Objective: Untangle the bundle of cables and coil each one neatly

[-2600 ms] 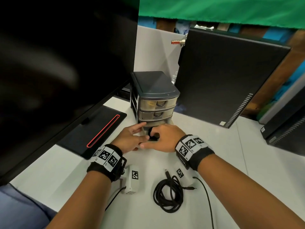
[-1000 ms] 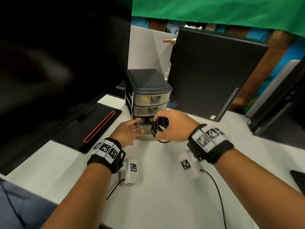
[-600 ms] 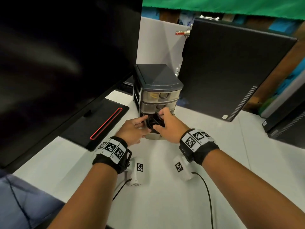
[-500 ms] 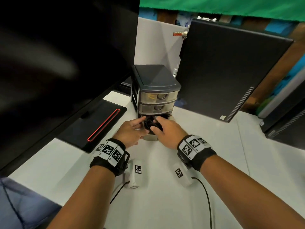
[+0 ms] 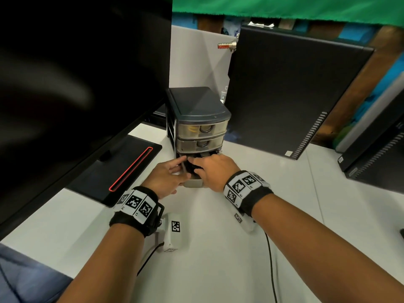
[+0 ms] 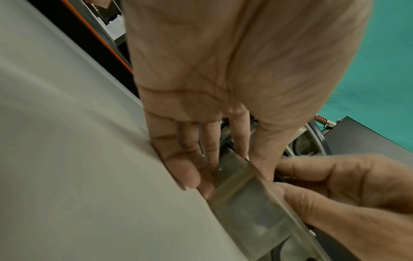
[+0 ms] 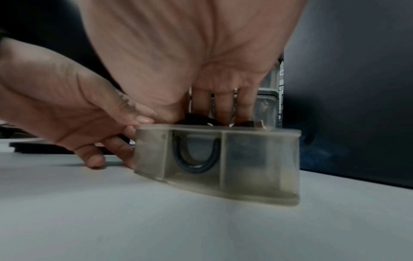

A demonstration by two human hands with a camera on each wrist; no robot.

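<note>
Shifted coiled cable from beside the right wrist into bottom drawer, beneath straight fingers of right hand, seemingly pressing it down. Pinching drawer's wall with left hand. Light, springy; take hold across all loops together.

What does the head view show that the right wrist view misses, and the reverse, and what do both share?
Only head: the grey top of the drawer unit, the marker wristbands, the green cloth. Only right wrist: the clear front of the bottom drawer with its dark U-shaped handle. Both: the left hand holding that drawer's side, the right hand pressing the black cable into it.
</note>
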